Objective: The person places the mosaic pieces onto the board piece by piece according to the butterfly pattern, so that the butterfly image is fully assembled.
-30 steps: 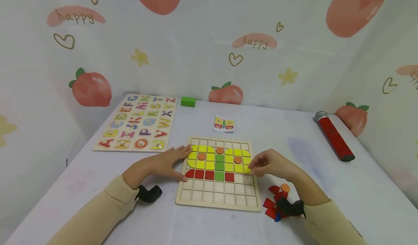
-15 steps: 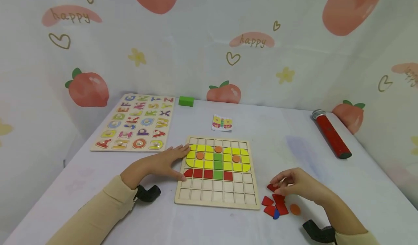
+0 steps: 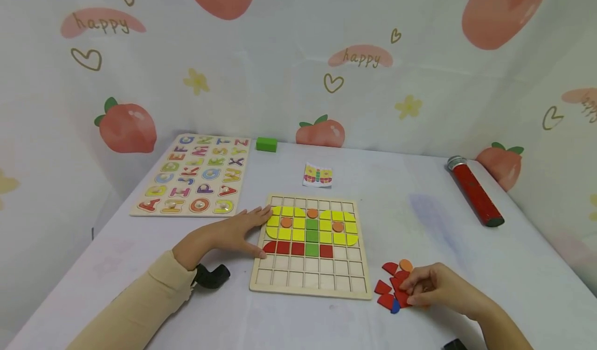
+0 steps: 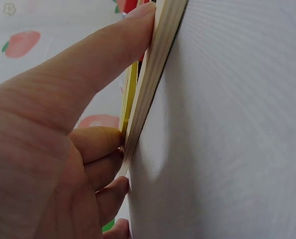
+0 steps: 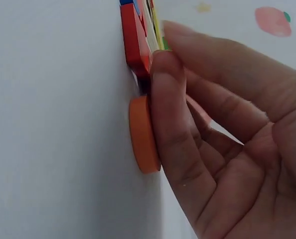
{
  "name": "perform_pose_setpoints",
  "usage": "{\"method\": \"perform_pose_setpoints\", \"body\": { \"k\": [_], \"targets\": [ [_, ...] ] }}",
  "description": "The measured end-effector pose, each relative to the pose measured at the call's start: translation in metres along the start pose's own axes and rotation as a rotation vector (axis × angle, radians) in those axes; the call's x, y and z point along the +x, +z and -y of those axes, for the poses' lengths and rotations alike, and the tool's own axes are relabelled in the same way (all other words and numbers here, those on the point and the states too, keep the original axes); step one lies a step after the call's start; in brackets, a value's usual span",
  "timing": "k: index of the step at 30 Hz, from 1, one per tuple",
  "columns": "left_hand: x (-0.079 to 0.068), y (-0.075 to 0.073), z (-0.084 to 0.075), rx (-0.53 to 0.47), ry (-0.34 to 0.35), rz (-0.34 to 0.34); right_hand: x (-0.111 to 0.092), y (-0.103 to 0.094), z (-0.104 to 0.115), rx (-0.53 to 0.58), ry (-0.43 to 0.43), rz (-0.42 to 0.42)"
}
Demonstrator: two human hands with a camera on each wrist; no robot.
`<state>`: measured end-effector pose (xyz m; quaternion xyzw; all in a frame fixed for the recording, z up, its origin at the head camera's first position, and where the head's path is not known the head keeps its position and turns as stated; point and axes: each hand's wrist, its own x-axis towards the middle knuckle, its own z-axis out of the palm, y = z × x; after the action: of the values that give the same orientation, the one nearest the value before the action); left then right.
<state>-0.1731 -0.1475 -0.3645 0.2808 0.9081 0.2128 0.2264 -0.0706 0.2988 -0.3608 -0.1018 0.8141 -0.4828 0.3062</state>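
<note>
A wooden grid board point(image 3: 308, 293) lies mid-table, bearing yellow, green, red and orange pieces in a butterfly shape. My left hand point(image 3: 233, 234) rests spread along its left edge; the left wrist view has the thumb point(image 4: 113, 50) on the rim and the other fingers against its side. Right of the board lies a loose pile of red pieces point(image 3: 386, 302), with a blue piece point(image 3: 395, 306) and an orange disc point(image 3: 406, 265). Over the pile's right side is my right hand point(image 3: 443, 290), fingers bent, fingertips right at a red piece point(image 5: 133, 40). Another orange disc point(image 5: 144, 134) sits under that hand.
Behind the board lies a small butterfly picture card point(image 3: 318, 176). An alphabet puzzle board point(image 3: 191, 176) and a green block point(image 3: 266, 144) are at the back left. At the far right lies a red microphone point(image 3: 475, 193). A printed curtain hangs behind the table.
My right hand has moved from the board's right edge to the loose pieces, then nearer the front, uncovering the upper red piece and orange disc. My left hand stays on the board's edge.
</note>
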Motion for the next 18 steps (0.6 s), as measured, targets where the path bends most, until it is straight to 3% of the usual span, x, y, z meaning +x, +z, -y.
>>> {"method": "perform_pose_setpoints", "body": {
  "k": [9,18],
  "targets": [
    [-0.0017,-0.0014,-0.001,-0.005,-0.001,-0.001,0.0002,0.0069,0.0009,-0.162,-0.095,-0.035],
    [-0.0021,-0.0011,-0.0021,-0.02,0.001,-0.003,0.0004,0.0108,0.006,-0.24,-0.078,-0.091]
  ]
}}
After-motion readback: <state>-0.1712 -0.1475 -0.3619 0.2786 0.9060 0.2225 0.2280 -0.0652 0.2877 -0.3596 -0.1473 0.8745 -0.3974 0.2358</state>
